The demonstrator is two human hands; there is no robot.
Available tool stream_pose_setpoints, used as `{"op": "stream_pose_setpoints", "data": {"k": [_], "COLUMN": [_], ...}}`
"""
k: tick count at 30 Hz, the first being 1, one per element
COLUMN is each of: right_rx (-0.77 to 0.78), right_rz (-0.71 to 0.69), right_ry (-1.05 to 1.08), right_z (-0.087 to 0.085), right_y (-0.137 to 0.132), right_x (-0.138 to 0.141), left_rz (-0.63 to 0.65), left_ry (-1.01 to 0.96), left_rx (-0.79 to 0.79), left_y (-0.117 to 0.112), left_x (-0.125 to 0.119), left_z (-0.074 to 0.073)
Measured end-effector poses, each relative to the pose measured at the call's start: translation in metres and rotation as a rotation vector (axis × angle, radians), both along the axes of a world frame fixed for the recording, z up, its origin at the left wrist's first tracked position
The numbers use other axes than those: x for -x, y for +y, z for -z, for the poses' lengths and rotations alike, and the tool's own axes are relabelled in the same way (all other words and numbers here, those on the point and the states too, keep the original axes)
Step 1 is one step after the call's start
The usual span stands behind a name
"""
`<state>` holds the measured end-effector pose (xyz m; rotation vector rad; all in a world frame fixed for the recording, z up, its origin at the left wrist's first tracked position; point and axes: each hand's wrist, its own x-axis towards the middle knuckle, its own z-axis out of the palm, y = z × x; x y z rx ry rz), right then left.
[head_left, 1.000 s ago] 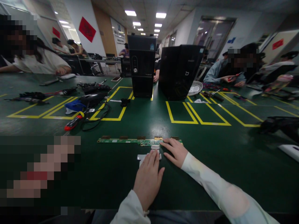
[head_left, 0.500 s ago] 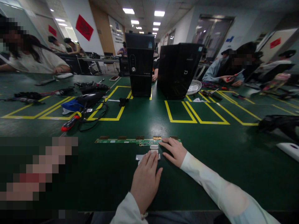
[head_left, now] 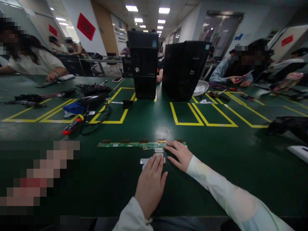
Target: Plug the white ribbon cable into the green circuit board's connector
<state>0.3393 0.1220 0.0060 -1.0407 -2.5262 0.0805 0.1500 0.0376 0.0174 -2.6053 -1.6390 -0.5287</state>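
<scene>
A long, narrow green circuit board with brown tabs along its far edge lies flat on the table before me. From the connector at its near edge a white flat ribbon cable comes towards me. My left hand rests palm down on this cable, fingers stretched out flat and close together, covering much of it. At the right end of the board, my right hand is open, its fingertips touching the board and its thumb apart on the table side.
Two black computer towers stand at the table's far side. To the left lie a red-handled screwdriver, a blue object and black cables. Yellow tape marks rectangles on the green table. Co-workers sit at both sides; one holds a screwdriver.
Both my hands stay in place on the cable and the board. The view has shifted very slightly. At the far left, a co-worker's hand has moved over the table.
</scene>
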Motion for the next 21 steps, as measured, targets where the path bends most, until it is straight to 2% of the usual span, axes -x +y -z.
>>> {"op": "stream_pose_setpoints", "data": {"k": [13, 21], "right_rx": [-0.018, -0.003], "right_rz": [-0.02, -0.014], "right_ry": [0.017, -0.009], "right_z": [0.0034, -0.002], "right_y": [0.0026, 0.0012], "right_x": [-0.0001, -0.0006], "left_rz": [-0.076, -0.09], "left_ry": [0.032, 0.033], "left_rx": [-0.011, -0.007], "left_y": [-0.0013, -0.0022], "left_x": [-0.006, -0.0084], "left_z": [0.0013, 0.0062]}}
